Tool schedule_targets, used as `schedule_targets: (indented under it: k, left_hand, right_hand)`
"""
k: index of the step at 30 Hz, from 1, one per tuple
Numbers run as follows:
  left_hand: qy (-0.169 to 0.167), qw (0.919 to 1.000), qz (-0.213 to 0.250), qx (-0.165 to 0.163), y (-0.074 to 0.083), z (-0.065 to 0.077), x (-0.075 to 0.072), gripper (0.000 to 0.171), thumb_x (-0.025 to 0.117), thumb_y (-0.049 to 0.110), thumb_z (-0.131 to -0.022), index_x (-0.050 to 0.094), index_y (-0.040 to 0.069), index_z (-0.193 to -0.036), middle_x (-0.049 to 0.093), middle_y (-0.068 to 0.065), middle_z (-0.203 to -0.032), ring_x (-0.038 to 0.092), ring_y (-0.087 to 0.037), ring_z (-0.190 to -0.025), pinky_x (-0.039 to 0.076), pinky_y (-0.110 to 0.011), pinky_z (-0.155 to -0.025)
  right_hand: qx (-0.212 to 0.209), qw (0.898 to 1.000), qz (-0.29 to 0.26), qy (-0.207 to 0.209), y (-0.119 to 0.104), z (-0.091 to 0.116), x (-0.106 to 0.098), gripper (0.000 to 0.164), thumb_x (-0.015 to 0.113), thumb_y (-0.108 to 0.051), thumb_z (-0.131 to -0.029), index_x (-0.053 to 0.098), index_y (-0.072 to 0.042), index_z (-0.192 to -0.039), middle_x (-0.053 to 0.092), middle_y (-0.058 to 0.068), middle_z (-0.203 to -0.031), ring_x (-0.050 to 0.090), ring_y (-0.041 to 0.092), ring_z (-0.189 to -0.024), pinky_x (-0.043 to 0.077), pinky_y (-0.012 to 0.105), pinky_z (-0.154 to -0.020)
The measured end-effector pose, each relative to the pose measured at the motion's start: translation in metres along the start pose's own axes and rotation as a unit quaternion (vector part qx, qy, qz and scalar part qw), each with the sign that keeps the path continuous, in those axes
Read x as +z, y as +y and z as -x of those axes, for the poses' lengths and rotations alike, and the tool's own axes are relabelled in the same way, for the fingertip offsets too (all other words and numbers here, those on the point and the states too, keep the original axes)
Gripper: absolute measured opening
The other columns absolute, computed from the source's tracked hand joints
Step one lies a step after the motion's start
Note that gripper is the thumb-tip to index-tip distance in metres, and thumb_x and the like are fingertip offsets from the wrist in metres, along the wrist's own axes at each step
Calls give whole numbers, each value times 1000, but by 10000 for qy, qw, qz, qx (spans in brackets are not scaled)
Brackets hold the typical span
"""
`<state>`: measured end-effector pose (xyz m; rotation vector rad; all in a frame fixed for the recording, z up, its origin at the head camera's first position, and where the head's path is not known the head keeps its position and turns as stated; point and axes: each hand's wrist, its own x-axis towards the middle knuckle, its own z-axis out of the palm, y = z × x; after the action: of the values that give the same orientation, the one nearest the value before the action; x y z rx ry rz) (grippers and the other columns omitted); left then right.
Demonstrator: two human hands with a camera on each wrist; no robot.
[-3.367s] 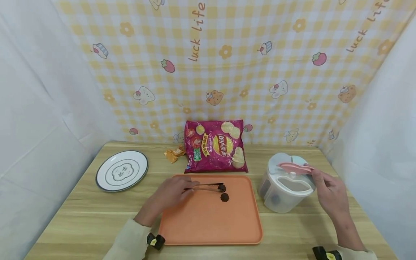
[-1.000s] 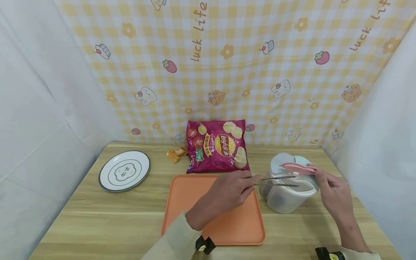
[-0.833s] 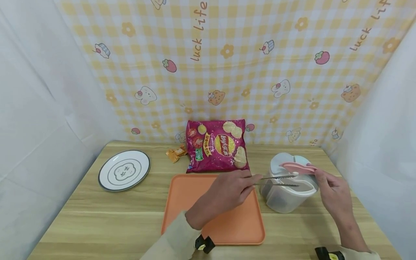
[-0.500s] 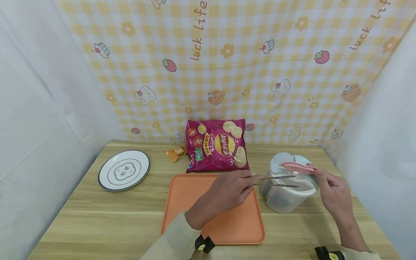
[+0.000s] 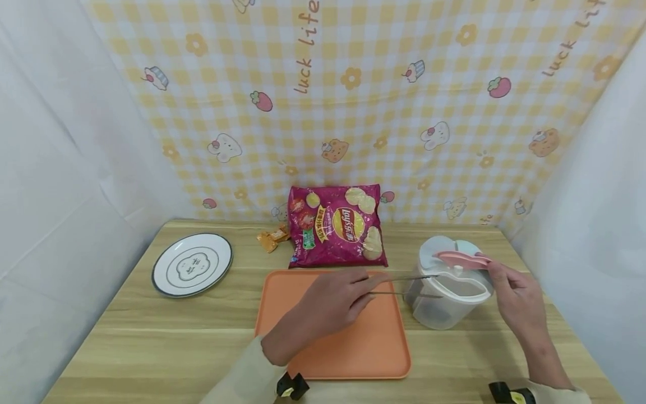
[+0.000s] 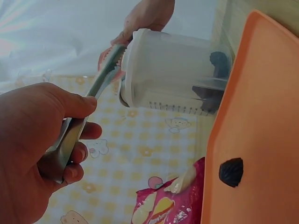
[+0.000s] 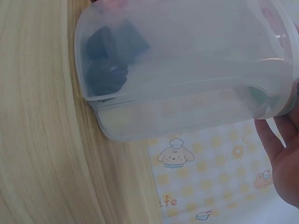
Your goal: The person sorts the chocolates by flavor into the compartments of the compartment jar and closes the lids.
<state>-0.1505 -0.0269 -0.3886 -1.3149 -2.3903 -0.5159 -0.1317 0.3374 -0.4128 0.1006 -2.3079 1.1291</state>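
My left hand (image 5: 323, 303) grips metal tongs (image 5: 411, 278) above the orange tray (image 5: 353, 366). The tongs' arms stand apart with nothing between them, their tips at the left side of a clear lidded container (image 5: 436, 314). My right hand (image 5: 520, 300) holds up the container's pink flap lid (image 5: 461, 260), so the front compartment is uncovered. Dark lumps (image 7: 107, 77) lie at the bottom inside the container in the right wrist view. One dark ridged piece (image 6: 231, 172) sits on the tray in the left wrist view; the left hand hides it in the head view.
A purple chip bag (image 5: 335, 227) leans at the back behind the tray, with small orange-wrapped packets (image 5: 272, 238) beside it. A white plate with a dark rim (image 5: 193, 265) lies at the left. A checked cloth (image 5: 348, 112) hangs behind the wooden table (image 5: 151, 348).
Earlier the tongs were at one of two dark pieces on the tray. They then moved right over the uncovered compartment, spread, and have now drawn back left. The right hand keeps the lid up.
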Motion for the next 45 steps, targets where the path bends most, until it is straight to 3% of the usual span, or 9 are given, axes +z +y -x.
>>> schedule_targets:
  k: [5,13,20,25,29,37,45]
  left_hand:
    - [36,9999,96,-32,-9,21,-2,40,72,19,-99,68,13,-138,59,4,-88,40,-4,-64,34,-15,-57]
    - [-344,9982,-79,-481,-26,56,-2,37,74,17,-97,71,16,-134,56,6,-88,38,-5,-64,32,-17,-54]
    - [-640,9943,-114,-846,-40,74,-3,35,75,17,-96,73,15,-131,55,6,-87,40,-7,-64,35,-20,-53]
    - [-938,9901,-150,-1034,-47,80,-2,33,74,19,-97,73,14,-130,56,6,-87,43,-7,-67,41,-22,-57]
    - [-985,9899,-157,-1007,-50,82,-1,29,74,18,-97,75,14,-126,58,6,-86,44,-7,-67,44,-23,-58]
    - [-1067,9894,-160,-970,-53,84,0,28,74,12,-96,75,13,-123,56,5,-83,40,-6,-63,39,-23,-54]
    - [-1120,9883,-132,-1030,-57,88,3,27,73,12,-97,75,14,-123,56,6,-83,40,-7,-63,39,-23,-55]
  right_hand:
    - [32,10000,36,-65,1,1,-1,30,55,-14,-108,70,10,-120,62,-34,-114,54,-17,-110,41,5,-87]
    - [8,10000,-43,-21,0,0,0,28,57,-13,-107,71,8,-121,65,-31,-114,56,-15,-111,42,6,-89]
    - [-28,10000,-29,-30,-1,-1,0,28,57,-13,-107,73,5,-120,65,-31,-114,56,-15,-112,42,5,-89]
    - [-10,10000,4,-26,-1,0,0,28,57,-14,-107,73,5,-121,67,-28,-115,56,-14,-112,42,6,-89]
    - [7,10000,-13,4,-2,0,0,27,57,-15,-108,74,1,-122,69,-23,-116,56,-14,-112,42,6,-89]
    - [-139,9997,-212,51,0,0,2,24,58,-7,-106,76,-2,-121,71,-16,-116,60,-11,-111,44,8,-90]
    - [-87,9999,-111,55,0,-1,1,24,59,-9,-106,75,0,-121,68,-25,-114,58,-13,-111,43,7,-90]
